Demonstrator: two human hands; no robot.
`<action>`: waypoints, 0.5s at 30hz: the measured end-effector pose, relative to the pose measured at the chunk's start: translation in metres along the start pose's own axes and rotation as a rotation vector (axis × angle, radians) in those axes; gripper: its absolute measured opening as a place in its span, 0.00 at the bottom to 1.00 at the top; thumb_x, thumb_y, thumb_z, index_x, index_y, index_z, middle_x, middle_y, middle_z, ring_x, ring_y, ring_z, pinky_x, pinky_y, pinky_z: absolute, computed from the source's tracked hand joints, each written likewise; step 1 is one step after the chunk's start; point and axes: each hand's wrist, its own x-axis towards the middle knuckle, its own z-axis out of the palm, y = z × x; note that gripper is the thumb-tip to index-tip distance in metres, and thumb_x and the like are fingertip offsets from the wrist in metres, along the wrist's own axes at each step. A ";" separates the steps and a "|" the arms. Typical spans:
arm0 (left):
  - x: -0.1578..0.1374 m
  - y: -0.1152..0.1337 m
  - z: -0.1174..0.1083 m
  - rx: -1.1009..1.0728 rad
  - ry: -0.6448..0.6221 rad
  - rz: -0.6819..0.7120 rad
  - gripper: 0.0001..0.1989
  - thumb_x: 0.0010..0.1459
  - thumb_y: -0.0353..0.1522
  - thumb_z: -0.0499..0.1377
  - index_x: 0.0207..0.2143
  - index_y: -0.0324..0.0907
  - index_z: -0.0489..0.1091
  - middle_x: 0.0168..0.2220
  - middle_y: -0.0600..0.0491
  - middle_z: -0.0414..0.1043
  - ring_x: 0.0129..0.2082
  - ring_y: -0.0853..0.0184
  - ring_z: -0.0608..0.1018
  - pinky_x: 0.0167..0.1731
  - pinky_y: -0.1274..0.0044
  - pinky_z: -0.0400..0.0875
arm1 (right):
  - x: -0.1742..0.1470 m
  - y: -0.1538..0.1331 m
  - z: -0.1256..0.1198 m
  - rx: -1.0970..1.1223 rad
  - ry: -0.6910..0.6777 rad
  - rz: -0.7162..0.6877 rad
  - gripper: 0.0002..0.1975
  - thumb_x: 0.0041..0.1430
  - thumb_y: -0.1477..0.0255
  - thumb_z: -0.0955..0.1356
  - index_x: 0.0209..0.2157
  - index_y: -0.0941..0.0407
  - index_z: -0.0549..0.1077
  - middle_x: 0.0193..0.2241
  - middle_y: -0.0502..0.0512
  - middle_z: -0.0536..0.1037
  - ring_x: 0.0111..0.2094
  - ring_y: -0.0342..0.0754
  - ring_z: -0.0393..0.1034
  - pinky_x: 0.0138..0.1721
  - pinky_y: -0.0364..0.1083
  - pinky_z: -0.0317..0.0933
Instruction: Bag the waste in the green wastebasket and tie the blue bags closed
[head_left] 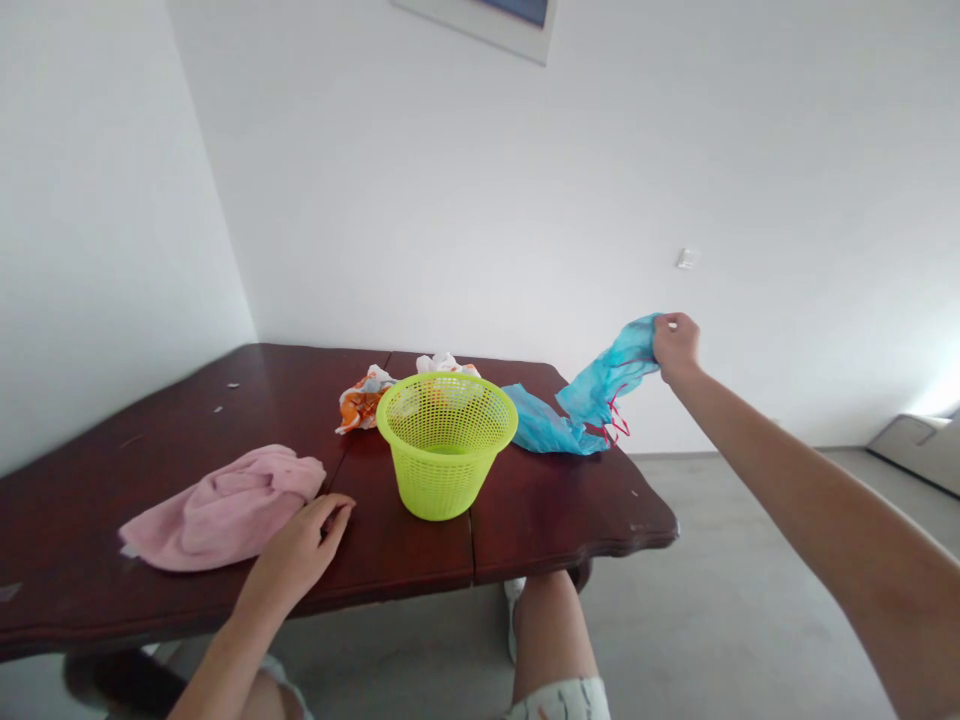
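My right hand (677, 345) is closed on one end of a thin blue plastic bag (607, 378) with red drawstrings, lifted above the table's right side. The bag's lower part trails down onto more blue plastic lying on the tabletop. My left hand (313, 532) rests on the table near the front edge, fingers curled, beside a crumpled pink towel (232, 508); nothing shows in it. Between my hands a yellow-green plastic basket (446, 480) stands upright. Through its mesh no contents can be made out.
Behind the basket lie a crumpled orange-and-white plastic bag (363, 400) and a white plastic bag (444, 364). The dark red-brown wooden table (420, 558) has a wavy front edge, with my leg (556, 630) below it. A white wall (450, 200) rises behind.
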 end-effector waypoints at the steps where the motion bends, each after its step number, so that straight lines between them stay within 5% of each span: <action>1: -0.004 0.003 -0.003 -0.017 0.047 0.016 0.19 0.77 0.47 0.57 0.50 0.47 0.83 0.49 0.47 0.92 0.45 0.52 0.92 0.44 0.68 0.85 | -0.005 -0.006 -0.005 0.040 0.013 0.040 0.19 0.85 0.59 0.61 0.53 0.59 0.74 0.42 0.62 0.82 0.40 0.50 0.71 0.44 0.53 0.67; 5: -0.034 0.042 -0.015 -0.146 0.260 0.163 0.14 0.78 0.43 0.60 0.47 0.48 0.83 0.43 0.47 0.90 0.40 0.55 0.90 0.39 0.70 0.84 | -0.053 -0.039 -0.025 0.205 -0.124 0.148 0.17 0.77 0.54 0.73 0.47 0.54 0.77 0.32 0.50 0.77 0.31 0.50 0.72 0.33 0.50 0.69; 8: -0.059 0.112 -0.015 -0.342 0.162 0.340 0.11 0.80 0.38 0.60 0.43 0.49 0.81 0.38 0.49 0.85 0.34 0.60 0.85 0.36 0.71 0.81 | -0.130 -0.073 -0.033 0.376 -0.517 0.199 0.22 0.68 0.49 0.81 0.46 0.51 0.80 0.32 0.51 0.79 0.29 0.49 0.74 0.28 0.47 0.71; 10: -0.069 0.170 -0.009 -0.473 0.010 0.398 0.11 0.78 0.44 0.66 0.53 0.50 0.81 0.45 0.46 0.86 0.38 0.59 0.85 0.35 0.71 0.81 | -0.192 -0.095 -0.033 0.477 -0.753 0.266 0.26 0.69 0.43 0.80 0.53 0.49 0.81 0.40 0.53 0.84 0.32 0.50 0.78 0.29 0.47 0.75; 12: -0.071 0.220 0.001 -0.586 -0.070 0.374 0.31 0.72 0.53 0.73 0.69 0.51 0.74 0.61 0.40 0.84 0.53 0.52 0.87 0.49 0.64 0.85 | -0.249 -0.112 -0.031 0.541 -0.984 0.263 0.31 0.71 0.40 0.78 0.63 0.45 0.80 0.53 0.58 0.87 0.34 0.49 0.79 0.28 0.47 0.75; 13: -0.070 0.238 0.005 -0.644 -0.092 0.356 0.34 0.72 0.53 0.73 0.72 0.51 0.71 0.64 0.39 0.82 0.57 0.50 0.86 0.54 0.62 0.85 | -0.274 -0.116 -0.030 0.564 -1.093 0.249 0.33 0.72 0.41 0.79 0.67 0.43 0.78 0.63 0.59 0.85 0.35 0.47 0.79 0.29 0.47 0.76; 15: -0.069 0.258 0.014 -0.721 -0.124 0.299 0.28 0.77 0.49 0.69 0.71 0.51 0.70 0.61 0.41 0.83 0.56 0.52 0.86 0.55 0.61 0.83 | -0.316 -0.116 -0.027 0.608 -1.188 0.199 0.39 0.69 0.45 0.82 0.74 0.38 0.73 0.73 0.60 0.78 0.34 0.45 0.77 0.30 0.49 0.78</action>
